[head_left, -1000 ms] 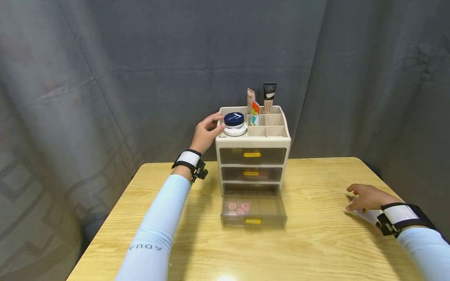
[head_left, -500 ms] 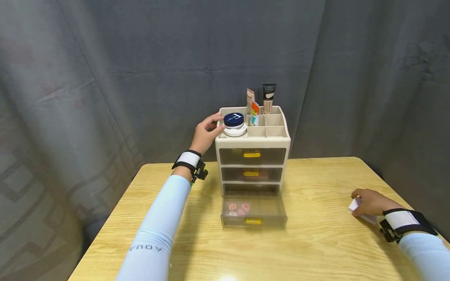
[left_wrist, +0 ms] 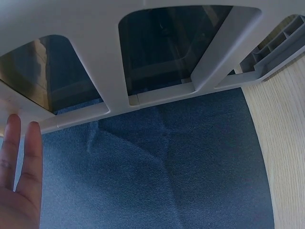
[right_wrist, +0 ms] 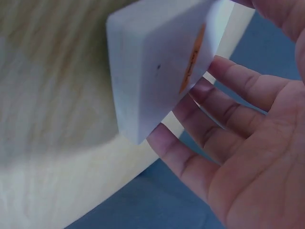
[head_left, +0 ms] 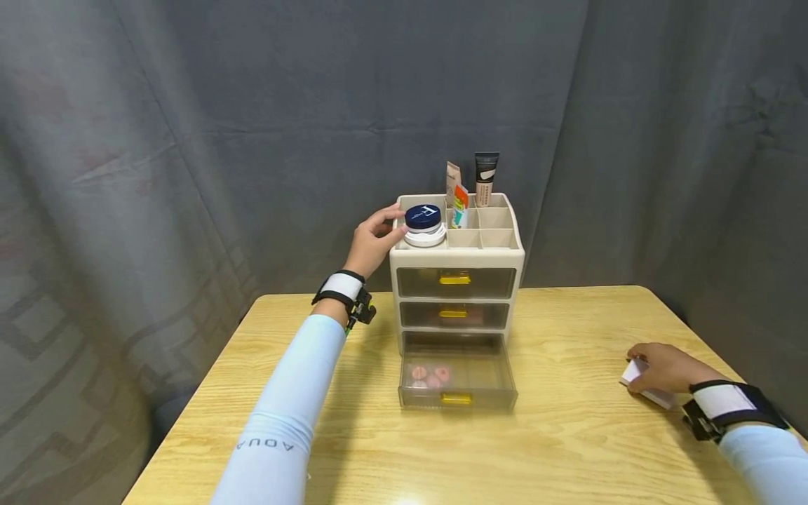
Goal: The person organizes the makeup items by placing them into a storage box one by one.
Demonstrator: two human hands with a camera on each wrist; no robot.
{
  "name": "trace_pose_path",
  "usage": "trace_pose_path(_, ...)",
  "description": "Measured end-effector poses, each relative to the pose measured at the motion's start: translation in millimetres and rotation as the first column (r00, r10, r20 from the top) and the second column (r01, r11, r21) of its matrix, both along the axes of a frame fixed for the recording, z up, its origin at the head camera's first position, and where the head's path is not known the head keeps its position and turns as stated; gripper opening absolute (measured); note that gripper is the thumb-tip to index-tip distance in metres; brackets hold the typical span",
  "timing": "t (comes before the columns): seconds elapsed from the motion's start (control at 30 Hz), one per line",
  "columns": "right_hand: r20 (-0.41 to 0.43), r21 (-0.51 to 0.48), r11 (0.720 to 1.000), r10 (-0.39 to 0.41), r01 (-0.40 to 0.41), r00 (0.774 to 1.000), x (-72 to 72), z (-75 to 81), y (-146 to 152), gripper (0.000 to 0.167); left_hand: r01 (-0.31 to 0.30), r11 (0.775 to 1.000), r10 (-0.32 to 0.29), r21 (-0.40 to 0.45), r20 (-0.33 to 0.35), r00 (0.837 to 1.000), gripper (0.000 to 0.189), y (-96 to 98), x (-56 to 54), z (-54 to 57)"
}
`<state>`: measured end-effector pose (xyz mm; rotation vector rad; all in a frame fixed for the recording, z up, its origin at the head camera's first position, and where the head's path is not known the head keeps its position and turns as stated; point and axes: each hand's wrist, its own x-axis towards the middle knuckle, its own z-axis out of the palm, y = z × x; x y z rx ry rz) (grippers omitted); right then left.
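Observation:
A cream drawer organizer (head_left: 457,256) stands at the back middle of the table in the head view. My left hand (head_left: 372,242) holds its upper left rim, thumb and index finger over the edge; two fingers (left_wrist: 32,162) lie straight against the side in the left wrist view. Right beside that thumb, a navy-lidded round jar (head_left: 423,219) sits on a white round case (head_left: 425,238) in the top tray. Over at the table's right side, my right hand (head_left: 669,368) grips a flat white box (right_wrist: 162,71) with an orange label, thumb and fingers at its edges.
The bottom drawer (head_left: 476,382) is pulled out, with several pink round pieces (head_left: 432,376) at its left. Two drawers above are closed. A black-capped tube (head_left: 485,179), a beige tube (head_left: 452,182) and an orange-white tube (head_left: 460,208) stand in the top compartments.
My right hand has closed its fingers round the white box, which was mostly hidden under it, and tilted with it slightly. The left hand stays on the organizer's rim.

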<state>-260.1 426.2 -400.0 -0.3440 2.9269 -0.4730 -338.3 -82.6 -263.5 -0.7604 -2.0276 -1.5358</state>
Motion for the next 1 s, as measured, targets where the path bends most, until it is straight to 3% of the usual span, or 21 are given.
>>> trace_pose_path(0.3, -0.037, 0.004, 0.996, 0.086, -0.086, 0.996, 5.0, 26.1, -48, 0.068, 0.007, 1.0, -0.008, 0.006, 0.004, 1.0, 0.032, -0.4, 1.1, -0.7)
trace_pose_path(0.5, -0.093, -0.051, 0.981, 0.181, -0.187, 0.979, 14.2, 46.1, -89, 0.065, -0.002, 1.0, 0.002, -0.001, 0.002, 1.0, 0.032, 1.0, 1.4, 0.4)
trace_pose_path(0.77, -0.207, -0.069, 0.931, 0.338, -0.359, 0.918, 30.2, 78.3, -143, 0.057, -0.013, 1.0, 0.013, -0.001, -0.001, 1.0, 0.032, 0.6, -2.7, -1.9)
trace_pose_path(1.0, -0.276, -0.079, 0.874, 0.442, -0.479, 0.853, 36.2, 87.4, -183, 0.055, -0.022, 1.0, 0.022, -0.011, -0.005, 1.0, 0.032, 1.2, -1.7, -1.8)
